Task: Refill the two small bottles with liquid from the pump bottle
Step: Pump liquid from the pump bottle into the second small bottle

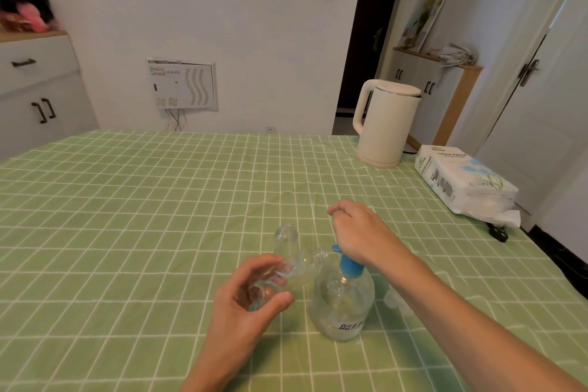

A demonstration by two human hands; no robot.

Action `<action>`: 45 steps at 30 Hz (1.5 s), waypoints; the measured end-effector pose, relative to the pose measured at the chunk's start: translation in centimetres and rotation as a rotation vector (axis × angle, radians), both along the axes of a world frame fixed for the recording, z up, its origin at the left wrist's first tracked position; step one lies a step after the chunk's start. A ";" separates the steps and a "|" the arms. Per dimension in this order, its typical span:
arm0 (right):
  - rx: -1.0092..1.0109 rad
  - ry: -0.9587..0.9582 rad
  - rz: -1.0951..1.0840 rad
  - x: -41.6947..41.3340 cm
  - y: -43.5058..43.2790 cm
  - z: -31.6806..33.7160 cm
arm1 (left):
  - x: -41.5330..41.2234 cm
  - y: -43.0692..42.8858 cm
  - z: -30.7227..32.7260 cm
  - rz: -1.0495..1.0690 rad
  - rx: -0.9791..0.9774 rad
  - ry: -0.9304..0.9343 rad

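Observation:
A clear pump bottle (342,305) with a blue pump head (349,266) stands on the green checked tablecloth. My right hand (359,232) rests palm-down on top of the pump head. My left hand (245,305) holds a small clear bottle (296,270) tilted, its open neck pointing right toward the blue spout. A second small clear bottle (286,237) stands upright just behind it, uncapped. Small clear caps (394,299) lie to the right of the pump bottle, partly hidden by my right forearm.
A cream electric kettle (383,122) stands at the far right of the table (127,200). A white tissue pack (461,180) lies near the right edge, with a black plug (498,232) in front of it. Cabinets and a door stand beyond.

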State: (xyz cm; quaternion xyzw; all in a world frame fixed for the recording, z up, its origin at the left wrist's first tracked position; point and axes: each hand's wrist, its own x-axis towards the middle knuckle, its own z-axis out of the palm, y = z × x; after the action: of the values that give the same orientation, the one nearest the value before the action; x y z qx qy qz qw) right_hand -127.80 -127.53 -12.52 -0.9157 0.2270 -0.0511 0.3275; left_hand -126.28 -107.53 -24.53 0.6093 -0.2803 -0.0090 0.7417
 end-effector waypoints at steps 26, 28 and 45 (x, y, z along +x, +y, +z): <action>0.012 0.039 0.015 0.0 0.2 -0.1 | 0.3 -0.1 -0.8 0.013 0.031 0.012; 0.016 0.028 0.011 0.0 0.1 0.2 | 0.4 -0.1 -0.9 0.016 0.032 0.023; -0.036 0.032 0.007 -0.2 0.2 0.0 | 0.5 -0.2 -0.8 0.018 0.017 0.021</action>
State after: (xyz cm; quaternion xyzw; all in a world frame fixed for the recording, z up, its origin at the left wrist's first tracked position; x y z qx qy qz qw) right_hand -128.01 -127.30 -12.48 -0.9230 0.2279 -0.0394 0.3075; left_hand -125.75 -107.70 -25.38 0.6179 -0.2667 -0.0111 0.7396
